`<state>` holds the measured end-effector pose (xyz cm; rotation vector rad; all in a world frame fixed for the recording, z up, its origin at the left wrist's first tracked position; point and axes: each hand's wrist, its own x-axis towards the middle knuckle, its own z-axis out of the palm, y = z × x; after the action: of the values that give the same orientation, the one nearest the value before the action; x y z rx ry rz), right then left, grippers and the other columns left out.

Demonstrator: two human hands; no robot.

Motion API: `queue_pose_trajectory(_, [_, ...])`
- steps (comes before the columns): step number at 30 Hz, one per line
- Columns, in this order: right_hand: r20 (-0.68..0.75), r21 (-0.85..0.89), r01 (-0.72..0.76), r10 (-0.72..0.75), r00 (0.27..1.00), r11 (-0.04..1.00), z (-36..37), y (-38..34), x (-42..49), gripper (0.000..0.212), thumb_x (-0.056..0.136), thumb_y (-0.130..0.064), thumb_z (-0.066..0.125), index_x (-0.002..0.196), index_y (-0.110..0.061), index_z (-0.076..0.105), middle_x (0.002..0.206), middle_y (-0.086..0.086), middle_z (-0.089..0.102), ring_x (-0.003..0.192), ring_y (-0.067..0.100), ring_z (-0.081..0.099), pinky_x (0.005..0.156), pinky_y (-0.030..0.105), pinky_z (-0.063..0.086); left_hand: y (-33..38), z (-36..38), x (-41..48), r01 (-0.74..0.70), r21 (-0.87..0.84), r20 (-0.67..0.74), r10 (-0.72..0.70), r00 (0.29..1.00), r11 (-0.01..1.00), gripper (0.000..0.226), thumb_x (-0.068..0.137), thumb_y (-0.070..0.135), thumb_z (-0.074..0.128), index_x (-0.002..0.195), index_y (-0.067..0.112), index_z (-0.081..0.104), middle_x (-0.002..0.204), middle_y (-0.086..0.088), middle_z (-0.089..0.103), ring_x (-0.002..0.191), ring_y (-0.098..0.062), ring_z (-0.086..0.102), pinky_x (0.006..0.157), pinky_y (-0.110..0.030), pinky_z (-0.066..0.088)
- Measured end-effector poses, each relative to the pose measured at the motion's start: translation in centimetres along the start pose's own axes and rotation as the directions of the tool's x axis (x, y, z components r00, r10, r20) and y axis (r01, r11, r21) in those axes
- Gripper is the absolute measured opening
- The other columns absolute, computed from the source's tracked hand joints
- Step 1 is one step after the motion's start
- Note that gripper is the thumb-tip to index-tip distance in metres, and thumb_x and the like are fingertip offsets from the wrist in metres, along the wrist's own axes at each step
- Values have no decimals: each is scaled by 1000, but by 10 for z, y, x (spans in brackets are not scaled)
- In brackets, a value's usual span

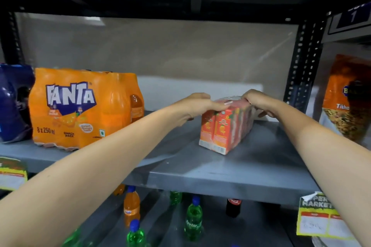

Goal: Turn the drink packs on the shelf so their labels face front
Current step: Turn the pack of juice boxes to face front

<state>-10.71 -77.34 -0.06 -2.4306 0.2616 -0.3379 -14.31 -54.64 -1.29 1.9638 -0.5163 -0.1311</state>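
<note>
2 hands on juice-carton pack [224, 128] | left hand [197, 104] fingers clasping top left edge | right hand [256, 100] fingers curled over top far end | pack angled on shelf [220, 174]

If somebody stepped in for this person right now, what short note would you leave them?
Left hand: gripping the top left of the juice carton pack.
Right hand: gripping the same pack's top, far end.
The pack sits on the grey shelf, narrow end towards the front, angled.
Done: the Fanta pack, on the left, already shows its label to the front.
Left: turn the carton pack so its label faces front. The blue pack at the far left is cut off; check it.
</note>
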Motion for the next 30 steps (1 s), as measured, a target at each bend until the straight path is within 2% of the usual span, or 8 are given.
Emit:
queue_pose_trajectory(3, [-86, -111, -29, 19, 996, 993, -10, 15, -5, 39, 83, -40, 37, 86, -12, 64, 90, 9, 71, 79, 23, 63, 62, 31, 41, -7, -15, 8, 67, -48, -40, -69, 997, 997, 40, 81, 40, 69, 115, 24, 57, 133, 2, 52, 120, -18, 46, 101, -38, 37])
queue_pose_trajectory(9, [-285, -349, -137, 35, 958, 927, -23, 34, -22, 63, 78, -63, 30, 97, -16, 65, 101, 11, 70, 81, 30, 60, 65, 33, 39, -13, -24, 35, 115, -94, -266, -137, 954, 989, 58, 83, 33, 70, 131, 7, 51, 124, -5, 54, 119, -27, 54, 99, -40, 45])
queue_pose_trajectory(12, [-340, -380, -171, 35, 940, 909, -21, 37, -30, 73, 80, -66, 31, 109, -11, 68, 119, 18, 68, 104, 38, 63, 74, 35, 41, -17, -23, 46, 112, -123, -346, -149, 926, 986, 64, 84, 39, 70, 131, 2, 49, 133, -10, 56, 120, -28, 55, 94, -39, 48])
queue_pose_trajectory(17, [-399, -231, -121, 20, 917, 965, -15, 44, -45, 68, 81, -66, 34, 93, -9, 71, 103, 14, 72, 96, 37, 64, 76, 37, 46, -27, -18, 49, 107, -203, -370, -178, 912, 973, 62, 86, 45, 64, 129, 2, 50, 128, -13, 59, 117, -27, 57, 93, -35, 45])
queue_pose_trajectory(20, [-275, 37, -104, 110, 955, 994, -25, 43, -49, 71, 80, -73, 32, 90, -13, 70, 95, 11, 72, 94, 32, 65, 83, 38, 46, -25, -16, 46, 72, -201, -383, -146, 912, 977, 57, 91, 46, 57, 128, 3, 51, 133, -12, 57, 123, -28, 53, 105, -40, 42])
queue_pose_trajectory(23, [-106, 303, -124, 163, 981, 945, -31, 44, -52, 58, 87, -70, 34, 73, -19, 59, 66, 4, 67, 82, 26, 63, 80, 39, 44, -23, -8, 41, 56, -241, -307, -131, 942, 969, 54, 91, 59, 47, 115, 10, 52, 125, -9, 64, 122, -25, 55, 111, -42, 36])
queue_pose_trajectory(27, [16, 338, -148, 151, 988, 929, -24, 53, -56, 43, 93, -59, 41, 84, -21, 59, 73, 5, 69, 84, 26, 66, 99, 51, 47, -25, 3, 33, 58, -186, -140, -85, 986, 981, 61, 93, 59, 41, 130, 11, 52, 115, -8, 70, 107, -20, 64, 98, -37, 46])
queue_pose_trajectory(30, [-11, 318, -108, 118, 993, 942, -23, 52, -63, 42, 93, -58, 39, 85, -22, 58, 71, 4, 70, 82, 26, 68, 99, 53, 47, -25, 0, 24, 48, -121, -103, -61, 993, 991, 60, 93, 58, 40, 128, 10, 53, 110, -6, 71, 104, -18, 65, 104, -39, 42])
